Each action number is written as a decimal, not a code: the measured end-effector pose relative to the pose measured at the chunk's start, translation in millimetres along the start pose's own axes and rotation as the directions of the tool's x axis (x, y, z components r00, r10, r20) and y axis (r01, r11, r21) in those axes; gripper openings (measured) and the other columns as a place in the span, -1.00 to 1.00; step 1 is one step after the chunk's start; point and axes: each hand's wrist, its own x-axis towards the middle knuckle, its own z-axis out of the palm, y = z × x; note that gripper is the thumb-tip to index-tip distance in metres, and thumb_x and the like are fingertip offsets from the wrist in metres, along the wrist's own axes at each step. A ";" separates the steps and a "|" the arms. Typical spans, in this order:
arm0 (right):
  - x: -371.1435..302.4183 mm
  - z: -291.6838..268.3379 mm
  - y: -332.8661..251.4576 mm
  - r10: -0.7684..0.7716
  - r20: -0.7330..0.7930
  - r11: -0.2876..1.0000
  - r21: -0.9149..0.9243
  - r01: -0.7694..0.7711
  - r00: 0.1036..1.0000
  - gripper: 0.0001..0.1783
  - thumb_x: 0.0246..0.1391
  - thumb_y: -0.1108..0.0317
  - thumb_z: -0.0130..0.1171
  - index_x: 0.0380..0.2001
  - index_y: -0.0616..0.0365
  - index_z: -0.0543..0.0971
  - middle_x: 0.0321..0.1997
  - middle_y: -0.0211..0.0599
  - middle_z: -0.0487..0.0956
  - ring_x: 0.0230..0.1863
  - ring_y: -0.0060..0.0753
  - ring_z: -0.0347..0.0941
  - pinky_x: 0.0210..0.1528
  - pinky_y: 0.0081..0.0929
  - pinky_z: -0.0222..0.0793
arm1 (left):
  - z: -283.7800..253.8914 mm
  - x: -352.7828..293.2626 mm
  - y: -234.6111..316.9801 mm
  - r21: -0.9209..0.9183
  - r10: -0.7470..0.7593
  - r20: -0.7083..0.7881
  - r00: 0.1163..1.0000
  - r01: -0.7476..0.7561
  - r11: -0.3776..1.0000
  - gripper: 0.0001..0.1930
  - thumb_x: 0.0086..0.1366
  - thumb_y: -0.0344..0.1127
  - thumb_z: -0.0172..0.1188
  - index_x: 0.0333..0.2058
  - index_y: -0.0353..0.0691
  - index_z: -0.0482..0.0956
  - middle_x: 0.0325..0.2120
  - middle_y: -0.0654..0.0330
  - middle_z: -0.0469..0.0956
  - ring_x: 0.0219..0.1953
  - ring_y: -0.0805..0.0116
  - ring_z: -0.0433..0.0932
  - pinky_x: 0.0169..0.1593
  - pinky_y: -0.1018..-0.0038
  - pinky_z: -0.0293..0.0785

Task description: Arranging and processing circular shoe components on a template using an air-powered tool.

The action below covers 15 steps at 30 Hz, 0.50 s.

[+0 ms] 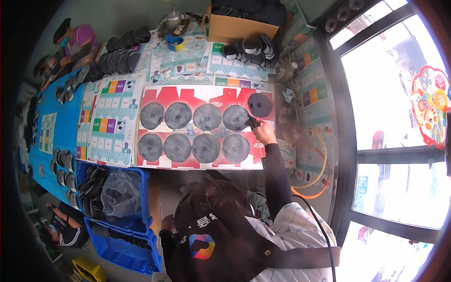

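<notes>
My right hand (266, 133) is closed around a small dark spray gun (254, 122), its nozzle pointing at the round pads on the sheet. Several grey discs lie in two rows on a red and white printed cardboard sheet (202, 90). The gun's tip is closest to a grey disc (235, 116) in the far row. Beyond it, at the far right corner, sits a darker disc (260, 105) with a small square mark. Low beside the dark apron, off the table, my left hand (167, 223) hangs with its fingers loosely apart and nothing visible in them.
Blue crates (145, 197) with dark pads and a plastic bag stand left of me. Stacked dark pads (112, 62), a blue and yellow tape roll (175, 43) and a cardboard box (242, 29) are farther back. A yellow hose (324, 160) loops at right. Other people sit at left.
</notes>
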 end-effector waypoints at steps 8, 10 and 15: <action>-11.7 -6.2 -19.7 0.110 0.354 0.950 0.239 -0.203 0.929 -0.87 -0.20 0.43 0.09 -0.62 0.27 0.58 -0.72 -0.26 0.49 -0.71 -0.36 0.42 -0.64 -0.33 0.24 | 4.9 -2.6 2.9 -0.011 -0.023 -0.037 0.999 0.022 1.000 -0.63 0.39 -0.29 -0.04 0.12 -0.17 0.49 -0.15 0.12 0.62 -0.25 0.26 0.60 -0.27 0.36 0.52; -9.9 -5.0 -7.7 0.086 0.372 0.977 0.149 -0.151 0.924 -0.86 -0.17 0.43 0.09 -0.62 0.27 0.58 -0.72 -0.26 0.49 -0.69 -0.36 0.43 -0.62 -0.32 0.25 | 4.2 -2.9 7.3 -0.002 -0.021 -0.018 1.000 0.021 1.000 -0.64 0.38 -0.29 -0.03 0.11 -0.17 0.50 -0.14 0.12 0.62 -0.24 0.26 0.60 -0.26 0.35 0.53; -3.6 1.0 18.3 0.108 0.206 0.982 0.128 -0.136 0.973 -0.70 -0.02 0.25 0.11 -0.43 0.31 0.64 -0.50 0.07 0.63 -0.43 0.03 0.63 -0.31 -0.15 0.48 | 5.8 -6.5 1.8 0.030 -0.038 -0.027 0.999 0.039 0.999 -0.65 0.35 -0.35 0.01 0.08 -0.18 0.51 -0.14 0.13 0.61 -0.24 0.25 0.61 -0.26 0.35 0.55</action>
